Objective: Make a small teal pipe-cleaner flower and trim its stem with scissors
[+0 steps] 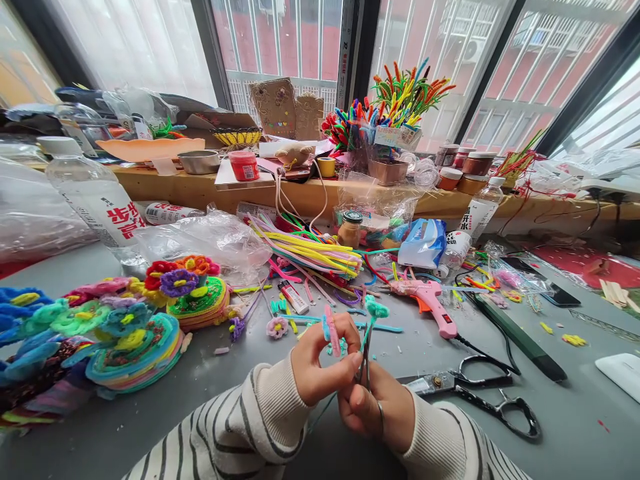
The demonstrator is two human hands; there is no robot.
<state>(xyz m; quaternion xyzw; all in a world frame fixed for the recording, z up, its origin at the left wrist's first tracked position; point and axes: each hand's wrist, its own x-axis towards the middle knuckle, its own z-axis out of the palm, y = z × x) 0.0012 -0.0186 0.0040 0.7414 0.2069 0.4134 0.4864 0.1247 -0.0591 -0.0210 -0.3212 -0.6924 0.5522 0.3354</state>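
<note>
My left hand [325,365] is closed, its thumb and fingers pinching the stem of a teal pipe-cleaner flower [376,309]. A pink and light-blue fuzzy piece [332,333] sits at that hand's fingers; whether it is worn or held I cannot tell. Close beside it, my right hand [377,403] grips small metal scissors [367,357], blades pointing up along the teal stem. Whether the blades touch the stem is unclear. The stem's lower end runs down between my wrists. Large black-handled scissors [453,383] lie just right of my right hand.
A pink glue gun [425,300] with its cord lies behind my right hand. Pipe-cleaner flowers on coiled bases [135,357] crowd the left. A bundle of pipe cleaners [310,247], a lighter [293,297] and bottles [93,193] stand or lie farther back, below a wooden ledge [240,197].
</note>
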